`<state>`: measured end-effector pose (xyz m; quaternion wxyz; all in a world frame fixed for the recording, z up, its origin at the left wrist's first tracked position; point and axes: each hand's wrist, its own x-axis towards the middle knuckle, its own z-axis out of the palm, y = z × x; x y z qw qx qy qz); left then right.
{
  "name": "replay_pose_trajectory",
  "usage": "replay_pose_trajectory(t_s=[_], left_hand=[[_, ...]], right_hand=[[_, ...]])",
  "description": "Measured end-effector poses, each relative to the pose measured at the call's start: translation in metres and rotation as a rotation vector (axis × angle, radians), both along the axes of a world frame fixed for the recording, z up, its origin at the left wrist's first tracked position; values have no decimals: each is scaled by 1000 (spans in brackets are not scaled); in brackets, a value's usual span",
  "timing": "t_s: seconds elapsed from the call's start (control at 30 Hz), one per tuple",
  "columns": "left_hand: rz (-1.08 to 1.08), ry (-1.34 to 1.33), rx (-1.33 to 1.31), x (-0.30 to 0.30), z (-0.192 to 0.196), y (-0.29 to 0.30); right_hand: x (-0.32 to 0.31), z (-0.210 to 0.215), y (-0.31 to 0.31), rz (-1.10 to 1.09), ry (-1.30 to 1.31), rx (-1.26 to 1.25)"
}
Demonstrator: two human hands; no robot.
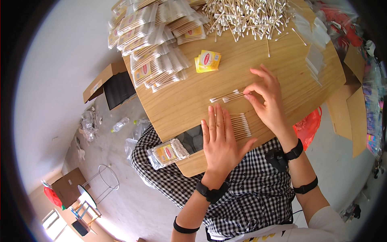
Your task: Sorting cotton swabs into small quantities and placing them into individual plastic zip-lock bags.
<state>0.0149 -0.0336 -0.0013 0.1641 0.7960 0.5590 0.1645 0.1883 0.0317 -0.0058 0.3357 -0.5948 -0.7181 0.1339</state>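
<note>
Near the table's front edge, my left hand (221,149) lies flat, fingers stretched out, over a row of cotton swabs (242,126) laid side by side. My right hand (268,101) pinches the ends of a few loose cotton swabs (230,97) with thumb and forefinger, its other fingers raised. To the left of my left hand is a dark patterned pad (192,139). Beside it, a clear bag of swabs with a yellow card (167,153) sits at the table edge. Farther back lies a small stack of yellow cards (208,60).
A large heap of loose swabs (250,20) covers the table's far side. Filled swab bags (149,48) are piled at the far left. Flat clear bags (315,60) lie at the right. Cardboard boxes (348,117) and a red plastic bag (309,128) are beyond the table's right edge.
</note>
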Motion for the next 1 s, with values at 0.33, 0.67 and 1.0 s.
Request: replay_pose_trajectory(t_s=[0.33,0.67,1.0], left_hand=[[218,-927,-191,-23,21,6],[324,-1291,-382,6,16,-16],[516,-1488,-244,26,11,-30]], right_hand=[[-35,9,-44,-16,892,-155],[-55,3,-66,42,994,-258],[-63,10,-40,18,-266,-133]])
